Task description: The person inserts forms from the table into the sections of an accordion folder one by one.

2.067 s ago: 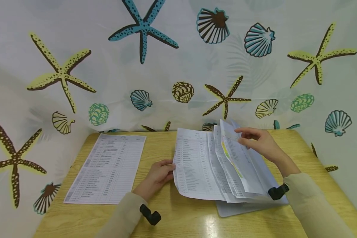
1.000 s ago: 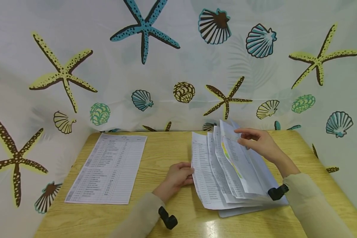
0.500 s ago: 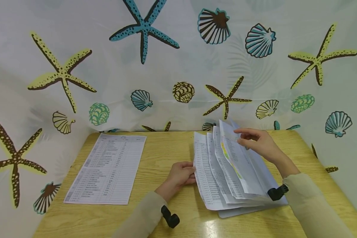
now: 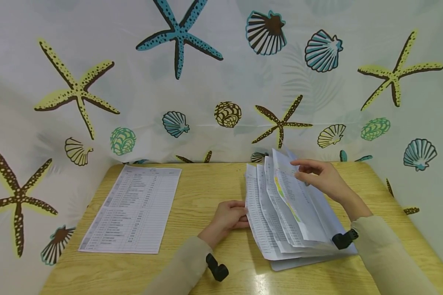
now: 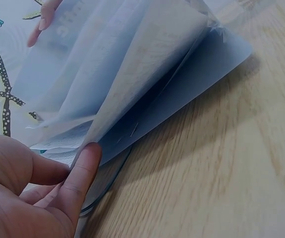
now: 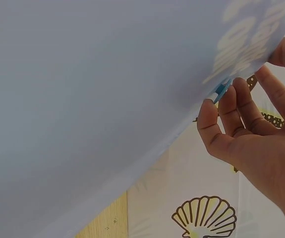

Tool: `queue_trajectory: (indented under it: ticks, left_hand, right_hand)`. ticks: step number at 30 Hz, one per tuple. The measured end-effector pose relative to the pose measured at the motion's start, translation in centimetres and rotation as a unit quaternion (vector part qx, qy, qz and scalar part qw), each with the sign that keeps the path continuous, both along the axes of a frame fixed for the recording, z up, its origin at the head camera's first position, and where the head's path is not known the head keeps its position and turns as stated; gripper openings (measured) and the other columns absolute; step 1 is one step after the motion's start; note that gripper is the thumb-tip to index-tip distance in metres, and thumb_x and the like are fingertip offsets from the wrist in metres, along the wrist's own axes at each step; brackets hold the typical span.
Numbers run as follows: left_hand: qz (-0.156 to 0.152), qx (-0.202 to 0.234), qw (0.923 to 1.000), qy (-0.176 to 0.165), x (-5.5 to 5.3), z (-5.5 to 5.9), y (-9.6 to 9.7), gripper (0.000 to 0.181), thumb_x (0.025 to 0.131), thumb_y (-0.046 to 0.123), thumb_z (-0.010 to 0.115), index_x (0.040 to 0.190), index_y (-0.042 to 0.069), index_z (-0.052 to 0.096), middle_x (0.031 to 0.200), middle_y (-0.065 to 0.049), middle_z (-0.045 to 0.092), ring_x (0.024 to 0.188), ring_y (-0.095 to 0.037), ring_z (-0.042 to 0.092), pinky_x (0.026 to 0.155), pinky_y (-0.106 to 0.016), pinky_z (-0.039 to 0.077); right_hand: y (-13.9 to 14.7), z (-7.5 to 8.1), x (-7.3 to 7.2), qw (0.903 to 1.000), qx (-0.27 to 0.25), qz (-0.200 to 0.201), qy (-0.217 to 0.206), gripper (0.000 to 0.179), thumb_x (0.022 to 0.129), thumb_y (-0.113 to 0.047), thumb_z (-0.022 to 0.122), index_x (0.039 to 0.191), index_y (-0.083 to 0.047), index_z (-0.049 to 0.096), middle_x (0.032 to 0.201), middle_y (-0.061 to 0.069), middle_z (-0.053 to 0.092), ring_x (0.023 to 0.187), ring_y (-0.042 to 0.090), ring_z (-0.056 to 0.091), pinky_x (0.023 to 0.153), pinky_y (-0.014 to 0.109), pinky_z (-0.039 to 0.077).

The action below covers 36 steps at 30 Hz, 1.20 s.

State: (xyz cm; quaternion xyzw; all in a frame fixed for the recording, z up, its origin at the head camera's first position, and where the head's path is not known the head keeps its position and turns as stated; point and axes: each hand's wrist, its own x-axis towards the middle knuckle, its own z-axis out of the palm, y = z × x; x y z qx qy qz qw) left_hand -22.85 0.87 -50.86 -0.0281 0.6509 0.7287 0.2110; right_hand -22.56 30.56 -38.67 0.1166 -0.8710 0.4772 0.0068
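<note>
My left hand [image 4: 227, 217] pinches the left edge of a printed sheet [image 4: 257, 221] between thumb and fingers. Behind that sheet several more printed papers stand fanned out, one with yellow and green highlighting [image 4: 280, 189]. They sit in a pale translucent document folder [image 4: 299, 262], whose lower edge lies on the table. At the upper right my right hand [image 4: 323, 176] holds the folder's upper flap by its edge. The right wrist view shows a small blue snap button [image 6: 222, 90] at those fingertips, and the flap's smooth surface [image 6: 83, 99] fills most of that view.
A single printed sheet [image 4: 133, 211] lies flat at the left of the wooden table [image 4: 203, 180]. Behind the table hangs a white cloth [image 4: 210, 78] printed with starfish and shells. A black wrist camera [image 4: 217, 268] sits on the left sleeve.
My left hand has moved right with the front sheet's edge, swinging that sheet closer to the other papers. My right hand and the flat sheet have stayed where they were.
</note>
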Motion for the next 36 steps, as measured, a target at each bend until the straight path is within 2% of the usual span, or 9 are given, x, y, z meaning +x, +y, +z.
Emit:
queue_trajectory:
  ticks: [9,16,22,36]
  left_hand:
    - [-0.009,0.009,0.9999,0.001,0.0,0.1,0.7,0.034,0.099,-0.005,0.059,0.133,-0.013,0.061,0.116,-0.031,0.074,0.088,-0.029,0.079,0.077,-0.042,0.066]
    - [-0.007,0.008,0.9999,0.002,0.0,0.0,1.3,0.033,0.098,-0.006,0.059,0.13,-0.014,0.061,0.114,-0.031,0.075,0.084,-0.027,0.078,0.076,-0.041,0.066]
    - [-0.007,0.009,0.9999,0.003,-0.1,-0.2,1.6,0.032,0.097,-0.007,0.059,0.129,-0.015,0.061,0.113,-0.031,0.075,0.084,-0.027,0.078,0.075,-0.04,0.066]
    - [-0.021,-0.015,0.9996,0.011,-0.3,-0.1,1.8,0.034,0.098,-0.007,0.058,0.131,-0.014,0.061,0.111,-0.029,0.076,0.08,-0.023,0.078,0.072,-0.036,0.066]
  right_hand:
    - [0.0,-0.2,-0.2,1.0,0.006,-0.003,-0.004,0.041,0.103,-0.022,0.07,0.141,-0.008,0.066,0.11,0.007,0.063,0.094,0.015,0.061,0.072,0.028,0.056]
    - [0.0,-0.1,-0.2,1.0,0.007,-0.006,-0.003,0.043,0.102,-0.023,0.071,0.141,-0.005,0.065,0.107,0.002,0.063,0.094,0.013,0.061,0.072,0.028,0.056]
    - [0.0,0.1,-0.1,0.9999,0.006,-0.007,-0.005,0.041,0.102,-0.023,0.071,0.14,-0.008,0.066,0.107,0.003,0.063,0.094,0.012,0.061,0.072,0.028,0.056]
    - [-0.2,0.2,-0.3,1.0,0.006,-0.001,-0.007,0.042,0.102,-0.024,0.071,0.141,-0.008,0.066,0.109,0.004,0.064,0.094,0.014,0.062,0.072,0.029,0.057]
